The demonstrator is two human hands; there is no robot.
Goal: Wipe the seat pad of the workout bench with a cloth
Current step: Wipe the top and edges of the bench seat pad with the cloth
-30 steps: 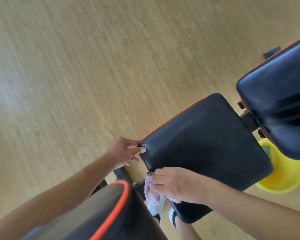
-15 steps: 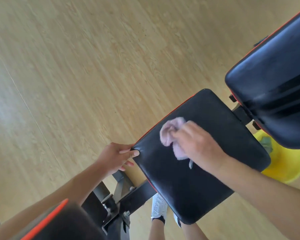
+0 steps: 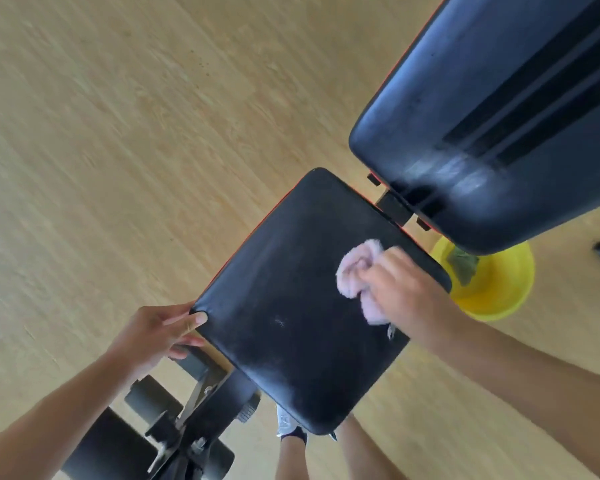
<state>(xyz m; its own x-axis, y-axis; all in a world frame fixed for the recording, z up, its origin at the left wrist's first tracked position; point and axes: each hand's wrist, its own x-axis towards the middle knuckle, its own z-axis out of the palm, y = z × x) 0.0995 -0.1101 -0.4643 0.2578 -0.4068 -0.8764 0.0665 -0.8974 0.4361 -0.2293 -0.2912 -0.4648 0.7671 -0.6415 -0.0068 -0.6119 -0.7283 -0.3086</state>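
Note:
The black seat pad [image 3: 291, 306] with a thin red edge fills the middle of the head view. My right hand [image 3: 402, 289] presses a bunched pale pink cloth [image 3: 355, 271] onto the pad's far right part, close to the gap before the backrest. My left hand [image 3: 156, 332] grips the pad's near left corner, thumb on top and fingers underneath. Faint streaks and a small white mark show on the pad's surface.
The black backrest pad [image 3: 499, 116] rises at the upper right. A yellow bucket [image 3: 499, 289] with a green cloth inside stands on the wooden floor [image 3: 118, 133] beside the seat. The bench's black frame and foam rollers [image 3: 174, 427] lie below my left arm. My legs and shoes [image 3: 288, 426] show under the pad.
My right hand has swept the cloth from the pad's near edge across its surface to the far right side. My left hand has kept its grip on the corner.

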